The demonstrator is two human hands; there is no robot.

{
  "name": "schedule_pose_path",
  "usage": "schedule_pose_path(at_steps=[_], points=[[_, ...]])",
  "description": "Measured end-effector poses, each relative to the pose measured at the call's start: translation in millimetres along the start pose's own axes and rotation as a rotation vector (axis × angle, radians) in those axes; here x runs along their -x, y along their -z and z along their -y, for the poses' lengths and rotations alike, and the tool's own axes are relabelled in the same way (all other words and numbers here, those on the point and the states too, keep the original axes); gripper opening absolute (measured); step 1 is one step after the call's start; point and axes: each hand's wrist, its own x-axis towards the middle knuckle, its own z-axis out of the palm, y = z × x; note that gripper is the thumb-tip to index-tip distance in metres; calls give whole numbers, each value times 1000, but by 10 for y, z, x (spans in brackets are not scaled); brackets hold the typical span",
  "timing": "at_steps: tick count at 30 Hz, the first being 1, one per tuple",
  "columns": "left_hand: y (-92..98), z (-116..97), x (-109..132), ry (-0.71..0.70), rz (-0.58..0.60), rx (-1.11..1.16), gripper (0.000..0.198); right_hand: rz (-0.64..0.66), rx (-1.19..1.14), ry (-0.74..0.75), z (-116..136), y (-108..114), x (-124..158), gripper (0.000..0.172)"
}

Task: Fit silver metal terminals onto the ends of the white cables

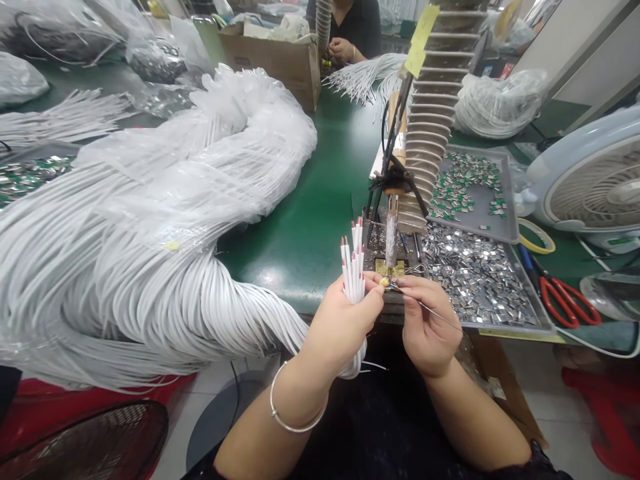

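Observation:
My left hand (345, 320) is closed round a bundle of white cables (354, 283) with reddish tips. Its thumb and forefinger also pinch something small, too covered to make out, beside a bit of yellow at the fingertip. Close by on the right, my right hand (430, 320) pinches a thin strand of solder wire (436, 312), whose end meets the left fingertips. Just above both hands, a soldering iron (391, 230) hangs tip down in a stand, its tip at the fingertips. Under the tip lies a yellowish cleaning sponge (393, 267).
A big plastic-wrapped heap of white cables (200, 200) covers the left side. To the right are a tray of metal connector shells (480, 280), a tray of green-and-silver connectors (480, 180), red-handled scissors (567, 303), tape (537, 235), a fan (595, 173) and a ribbed hose (430, 127). A co-worker (353, 30) sits opposite.

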Motion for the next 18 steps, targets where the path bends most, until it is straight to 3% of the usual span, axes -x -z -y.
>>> schedule_pose_path(at_steps=[18], points=[[17,84,-14,-26,39,-75,8,25,-20,4,-20,45,68,27]])
